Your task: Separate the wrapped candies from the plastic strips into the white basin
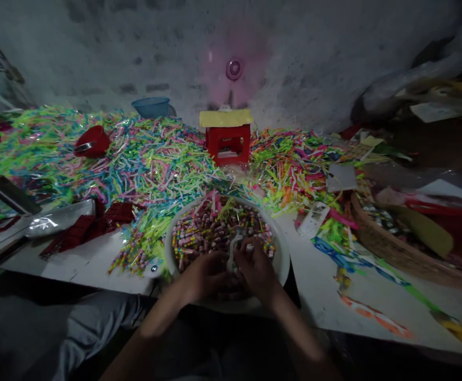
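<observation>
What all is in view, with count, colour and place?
Basin: one, white, front centre
Pieces: many, pink and yellow mostly, in basin
Strips: many, mixed colours, heaped behind and beside basin
Red box: one, yellow-topped, behind basin
Blue bowl: one, back left
Red bowl: one, left
Red trays: several, front left
Basket: one, brown, right
Table: one, white, underneath
Wall: one, grey, back
Hands: two, bare, over basin
</observation>
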### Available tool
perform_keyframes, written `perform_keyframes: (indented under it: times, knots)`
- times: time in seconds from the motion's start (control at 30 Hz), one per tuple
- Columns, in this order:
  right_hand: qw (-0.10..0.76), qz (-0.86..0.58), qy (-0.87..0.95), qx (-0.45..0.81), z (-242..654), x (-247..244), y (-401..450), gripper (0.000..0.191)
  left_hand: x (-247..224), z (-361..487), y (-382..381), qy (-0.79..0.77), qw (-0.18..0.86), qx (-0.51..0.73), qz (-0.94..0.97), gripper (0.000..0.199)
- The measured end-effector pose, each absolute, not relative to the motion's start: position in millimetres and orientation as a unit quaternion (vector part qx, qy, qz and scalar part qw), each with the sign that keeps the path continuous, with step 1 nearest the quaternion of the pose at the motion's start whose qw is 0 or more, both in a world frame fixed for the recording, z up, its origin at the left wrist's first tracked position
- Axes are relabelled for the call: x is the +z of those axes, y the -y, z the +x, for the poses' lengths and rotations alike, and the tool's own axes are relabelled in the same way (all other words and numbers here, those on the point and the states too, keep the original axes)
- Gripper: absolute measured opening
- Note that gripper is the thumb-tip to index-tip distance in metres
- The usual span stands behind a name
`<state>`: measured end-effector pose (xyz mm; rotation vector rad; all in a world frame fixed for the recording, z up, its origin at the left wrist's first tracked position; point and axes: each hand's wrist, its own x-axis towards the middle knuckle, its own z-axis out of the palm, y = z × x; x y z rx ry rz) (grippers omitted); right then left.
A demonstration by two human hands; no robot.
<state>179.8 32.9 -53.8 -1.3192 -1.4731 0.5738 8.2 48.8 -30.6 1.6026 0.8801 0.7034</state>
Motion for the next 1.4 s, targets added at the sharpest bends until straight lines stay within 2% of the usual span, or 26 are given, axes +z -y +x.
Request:
perform_keyframes:
  times: [0.1,0.2,0.33,0.53,0.9,1.03,1.23,1.4]
  knots:
    - [0.518,-0.540,0.625,0.223,176.0,-54.7,-27.1,0.026,-33.4,11.4,-51.1,-0.380,0.618,0.353,0.591,0.023]
    - [0.465,-0.564,0.641,0.233,175.7,-58.0,-16.7,0.026,-38.0,9.9,-52.3,-0.432,0.622,0.430,0.491,0.029]
    - [0.423,-0.575,0.677,0.180,168.8,-60.4,-3.1,0.024,-37.3,7.4,-48.5,-0.441,0.642,0.473,0.411,0.040]
    - [0.415,-0.585,0.680,0.149,161.3,-64.5,-0.6,0.023,-36.0,4.0,-49.3,-0.427,0.649,0.422,0.468,0.033]
    - [0.408,-0.566,0.709,0.101,165.1,-70.0,-1.9,0.021,-39.7,2.8,-49.0,-0.444,0.649,0.413,0.459,0.030]
    - [0.391,-0.578,0.699,0.158,166.1,-64.3,-3.4,0.024,-40.2,3.9,-49.7,-0.464,0.632,0.427,0.451,0.032]
    - [0.388,-0.564,0.646,0.336,170.4,-52.6,-11.4,0.024,-40.1,4.6,-49.7,-0.533,0.567,0.444,0.445,0.040]
    - [0.390,-0.570,0.618,0.376,170.5,-51.3,-18.1,0.026,-34.2,3.2,-49.3,-0.492,0.600,0.397,0.490,0.046]
